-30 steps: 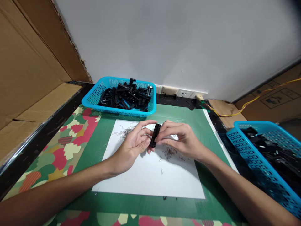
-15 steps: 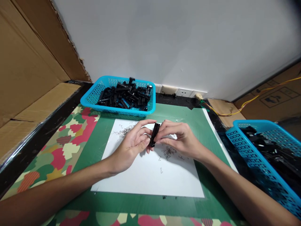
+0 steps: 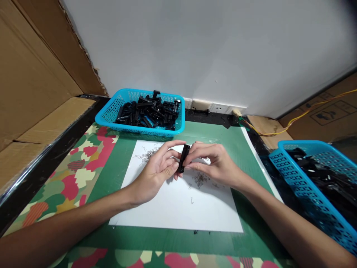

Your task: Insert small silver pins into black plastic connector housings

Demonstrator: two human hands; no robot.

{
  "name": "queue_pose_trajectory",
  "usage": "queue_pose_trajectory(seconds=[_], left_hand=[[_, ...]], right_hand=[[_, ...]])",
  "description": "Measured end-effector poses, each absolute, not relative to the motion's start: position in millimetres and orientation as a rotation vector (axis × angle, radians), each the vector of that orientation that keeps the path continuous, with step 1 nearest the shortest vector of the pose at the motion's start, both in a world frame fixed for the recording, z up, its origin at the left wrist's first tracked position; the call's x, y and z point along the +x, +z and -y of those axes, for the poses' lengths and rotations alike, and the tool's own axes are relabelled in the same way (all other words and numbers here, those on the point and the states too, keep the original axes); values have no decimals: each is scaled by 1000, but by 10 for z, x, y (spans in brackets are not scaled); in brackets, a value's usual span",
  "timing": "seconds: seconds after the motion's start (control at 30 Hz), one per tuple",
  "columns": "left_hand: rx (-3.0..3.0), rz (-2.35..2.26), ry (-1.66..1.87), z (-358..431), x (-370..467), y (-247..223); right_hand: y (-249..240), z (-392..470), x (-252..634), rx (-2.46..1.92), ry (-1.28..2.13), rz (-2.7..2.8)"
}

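A narrow black plastic part (image 3: 183,158) is held nearly upright above a white sheet (image 3: 173,212). My left hand (image 3: 160,167) grips it from the left, with the thumb near its lower end and the index finger by its top. From the right, my right hand (image 3: 210,160) has its thumb and fingers pinched against the part's side; anything tiny between those fingertips is hidden. Small bent wire pieces lie on the sheet: one pile (image 3: 149,154) behind my left hand, another pile (image 3: 200,179) under my right hand, and a single wire piece (image 3: 192,200) nearer to me.
A blue basket (image 3: 136,130) of similar black parts stands at the back left. Another blue basket (image 3: 295,190) with black parts is at the right. Wall sockets (image 3: 219,108) line the back, with a yellow cable (image 3: 295,121) running right. Cardboard (image 3: 36,56) walls the left.
Both hands keep nearly the same hold on the black part. The whole view has shifted very slightly; nothing else has visibly moved.
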State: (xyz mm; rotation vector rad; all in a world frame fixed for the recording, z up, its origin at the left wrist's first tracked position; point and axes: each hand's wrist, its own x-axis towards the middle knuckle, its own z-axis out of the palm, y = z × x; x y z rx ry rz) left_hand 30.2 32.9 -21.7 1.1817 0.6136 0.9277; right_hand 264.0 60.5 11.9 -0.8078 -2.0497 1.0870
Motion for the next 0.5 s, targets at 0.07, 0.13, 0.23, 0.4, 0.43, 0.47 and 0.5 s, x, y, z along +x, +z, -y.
queue_pose_trajectory(seconds=[0.07, 0.13, 0.23, 0.4, 0.43, 0.47, 0.5], left_hand=[[1189, -621, 936, -325, 307, -214], [1197, -638, 942, -319, 314, -209], [1207, -663, 943, -311, 325, -199], [1199, -659, 938, -302, 329, -190], [1196, -655, 932, -303, 325, -192], [1191, -652, 924, -304, 320, -196], [1183, -650, 917, -307, 315, -200]], right_hand=[[155, -597, 2621, -854, 1127, 2056], [188, -588, 2601, -904, 1154, 2064], [235, -575, 2585, -960, 1130, 2094], [329, -571, 2639, -936, 1071, 2213], [340, -576, 2656, -918, 1042, 2230], [345, -583, 2673, -907, 988, 2231], [344, -592, 2688, -903, 911, 2220]])
